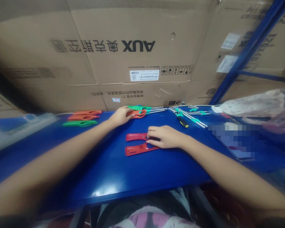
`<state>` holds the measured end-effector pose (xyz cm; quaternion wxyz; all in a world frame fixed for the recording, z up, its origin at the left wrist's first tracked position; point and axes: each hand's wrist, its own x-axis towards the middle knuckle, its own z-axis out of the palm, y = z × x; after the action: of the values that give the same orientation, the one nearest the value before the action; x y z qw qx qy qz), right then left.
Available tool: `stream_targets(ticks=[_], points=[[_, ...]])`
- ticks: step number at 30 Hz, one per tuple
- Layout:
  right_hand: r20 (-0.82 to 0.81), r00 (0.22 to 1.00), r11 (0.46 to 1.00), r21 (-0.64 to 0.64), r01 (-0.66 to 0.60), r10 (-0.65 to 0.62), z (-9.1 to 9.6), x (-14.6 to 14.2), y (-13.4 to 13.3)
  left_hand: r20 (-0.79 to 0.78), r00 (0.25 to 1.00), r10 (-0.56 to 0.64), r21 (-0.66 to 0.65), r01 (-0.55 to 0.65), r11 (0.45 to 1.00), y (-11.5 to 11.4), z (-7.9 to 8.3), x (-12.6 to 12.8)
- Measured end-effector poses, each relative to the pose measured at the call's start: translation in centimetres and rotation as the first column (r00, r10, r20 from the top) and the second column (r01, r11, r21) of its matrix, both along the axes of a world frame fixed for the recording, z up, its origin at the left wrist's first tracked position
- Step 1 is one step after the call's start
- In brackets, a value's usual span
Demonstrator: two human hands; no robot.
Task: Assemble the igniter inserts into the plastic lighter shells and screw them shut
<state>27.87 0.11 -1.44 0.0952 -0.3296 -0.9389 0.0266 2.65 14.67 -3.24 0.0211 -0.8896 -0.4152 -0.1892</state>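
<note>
Two red plastic handle shells, an upper one (pixel 135 136) and a lower one (pixel 135 150), lie side by side on the blue table (pixel 109 171). My right hand (pixel 166 136) covers their right ends, its fingers curled on the upper shell and its thumb near the lower one. Farther back, my left hand (pixel 121 116) has its fingers closed at the left end of an orange plastic handle (pixel 141 114). A green plastic handle (pixel 136 108) lies just behind that. Thin metal rods with teal parts (pixel 158 110) extend to the right of these handles.
Orange handles (pixel 86 112) and a green handle (pixel 79 123) lie at back left. More rods with teal pieces (pixel 194 120) and a black-and-yellow tool handle (pixel 184 123) sit at back right. Cardboard (pixel 97 69) stands behind; plastic bags (pixel 254 103) lie right, beside a blue post (pixel 239 57).
</note>
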Motion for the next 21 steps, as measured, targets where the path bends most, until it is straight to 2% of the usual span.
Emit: stream_targets(ticks=[4,8,10,13,17,19,21], points=[[-0.061,0.996,0.995,0.082,0.062,-0.057,0.0,0.4,0.3,-0.018,0.999,0.052,0.059,-0.051,0.997,-0.8,0.4,0.3],[-0.130,0.964,0.955,0.160,0.250,-0.231,0.1,1.7,1.3,-0.044,0.996,0.079,0.120,-0.073,0.990,-1.8,0.8,0.4],[-0.158,0.921,0.916,0.138,0.377,-0.355,-0.1,2.4,2.1,-0.069,0.996,0.056,0.125,-0.047,0.991,-2.2,0.9,0.5],[-0.174,0.821,0.828,0.052,0.559,-0.544,-0.3,3.4,3.5,-0.100,0.995,0.012,0.106,-0.001,0.994,-2.4,0.8,0.7],[-0.143,0.711,0.719,0.002,0.695,-0.688,-0.3,5.3,5.1,-0.096,0.995,0.004,0.072,0.003,0.997,-1.9,0.6,0.6],[-0.106,0.635,0.640,-0.017,0.768,-0.765,0.0,6.8,5.7,-0.082,0.996,0.023,0.052,-0.019,0.998,-1.5,0.6,0.4],[-0.055,0.536,0.538,-0.030,0.842,-0.842,0.5,8.7,6.2,-0.072,0.996,0.045,0.028,-0.043,0.999,-1.0,0.7,0.0]])
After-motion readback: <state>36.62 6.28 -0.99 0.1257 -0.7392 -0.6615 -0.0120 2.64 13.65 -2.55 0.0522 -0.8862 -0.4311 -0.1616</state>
